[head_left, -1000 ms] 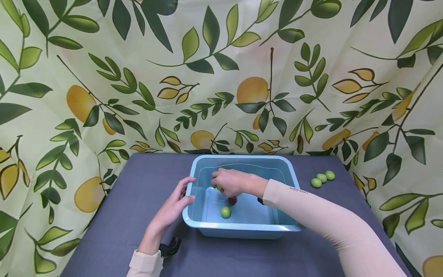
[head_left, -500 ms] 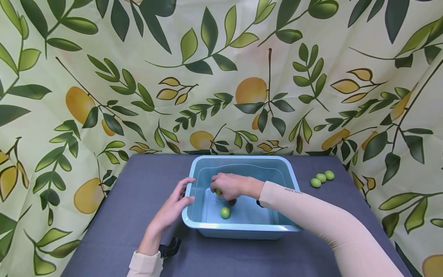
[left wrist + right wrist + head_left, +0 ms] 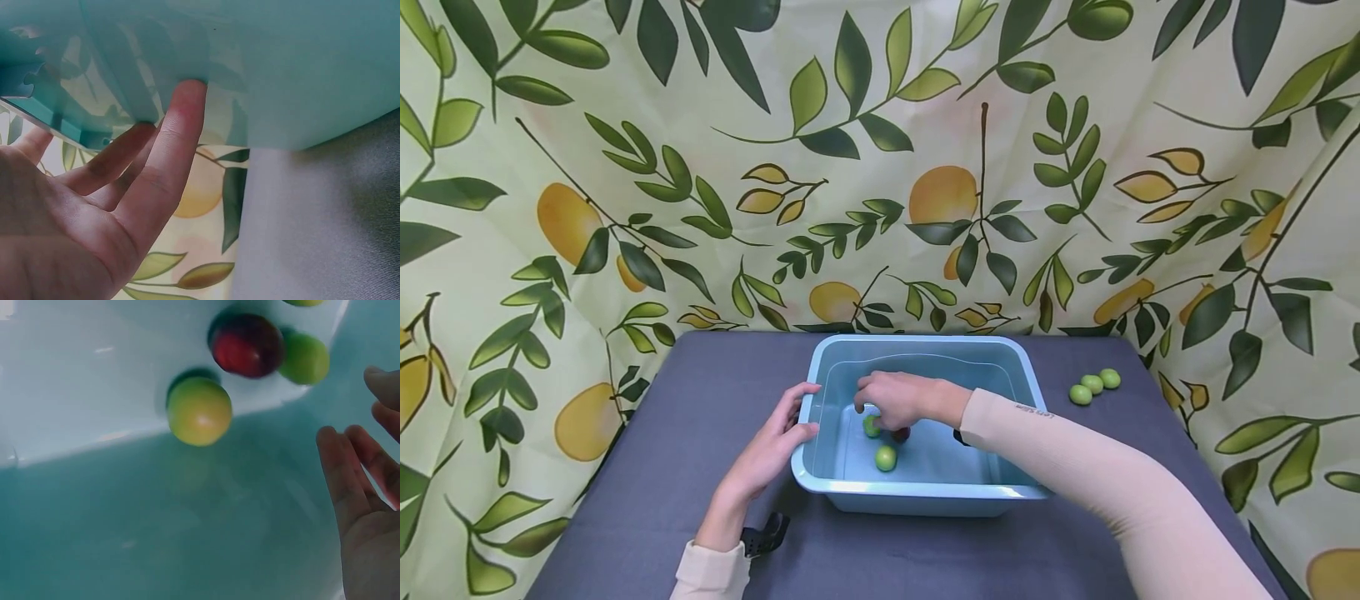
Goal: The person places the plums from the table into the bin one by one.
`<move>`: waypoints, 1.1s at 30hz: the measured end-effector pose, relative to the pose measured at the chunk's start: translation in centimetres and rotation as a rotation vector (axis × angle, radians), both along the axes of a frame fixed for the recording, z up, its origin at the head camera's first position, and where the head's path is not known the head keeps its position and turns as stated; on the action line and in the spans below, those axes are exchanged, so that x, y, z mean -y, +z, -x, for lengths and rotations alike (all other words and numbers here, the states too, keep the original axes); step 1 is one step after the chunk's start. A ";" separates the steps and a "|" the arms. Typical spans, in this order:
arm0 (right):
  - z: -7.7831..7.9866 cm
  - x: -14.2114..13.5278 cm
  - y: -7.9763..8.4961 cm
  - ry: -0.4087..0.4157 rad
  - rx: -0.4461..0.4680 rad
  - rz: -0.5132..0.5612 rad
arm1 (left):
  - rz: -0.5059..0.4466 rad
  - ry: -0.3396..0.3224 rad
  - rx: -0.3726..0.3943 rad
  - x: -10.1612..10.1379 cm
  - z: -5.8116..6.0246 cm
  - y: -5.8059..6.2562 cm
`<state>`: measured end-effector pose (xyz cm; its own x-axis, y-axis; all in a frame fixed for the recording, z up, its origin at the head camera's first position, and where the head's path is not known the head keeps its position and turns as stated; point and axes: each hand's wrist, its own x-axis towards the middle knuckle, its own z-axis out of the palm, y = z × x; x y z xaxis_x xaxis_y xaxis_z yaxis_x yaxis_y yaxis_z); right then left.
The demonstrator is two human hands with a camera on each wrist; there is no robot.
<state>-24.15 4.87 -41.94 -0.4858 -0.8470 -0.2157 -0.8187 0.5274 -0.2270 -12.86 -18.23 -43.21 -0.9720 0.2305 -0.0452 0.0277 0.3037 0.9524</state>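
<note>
A light blue plastic basin stands on the table. My left hand grips its left rim, thumb over the edge; the left wrist view shows fingers touching the outer wall. Inside the basin, my right hand is above the fruit with its fingers parted and nothing between them. Below it lie a small round green fruit and a dark red one, partly hidden by the hand. Nearer the front is another green fruit. The right wrist view shows the red fruit touching a green one.
On the dark grey tablecloth, 3 green fruits lie in a row right of the basin. A hanging cloth printed with leaves and oranges is behind the table. Both wrists wear black bands.
My right hand has let go of a green fruit, which now lies on the basin's floor beside the red one. The fingers have lifted and spread. The left hand keeps its place on the rim.
</note>
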 end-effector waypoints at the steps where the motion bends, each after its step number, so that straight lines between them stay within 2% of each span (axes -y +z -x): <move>1: 0.0 0.0 0.2 -0.002 -0.005 0.003 | 0.002 0.000 0.001 0.0 0.0 0.0; 13: -0.5 -0.6 3.6 0.024 -0.099 0.078 | 0.002 0.005 0.001 0.0 0.1 -0.1; 19: -1.3 -0.6 4.6 0.025 -0.126 0.107 | -0.011 0.002 0.003 0.0 0.1 -0.2; 27: -2.9 -1.8 6.8 -0.022 -0.127 0.112 | -0.010 0.008 0.006 -0.1 0.1 -0.1; 33: -3.6 -3.3 7.7 -0.052 -0.172 0.138 | 0.002 0.019 0.007 -0.1 0.1 -0.1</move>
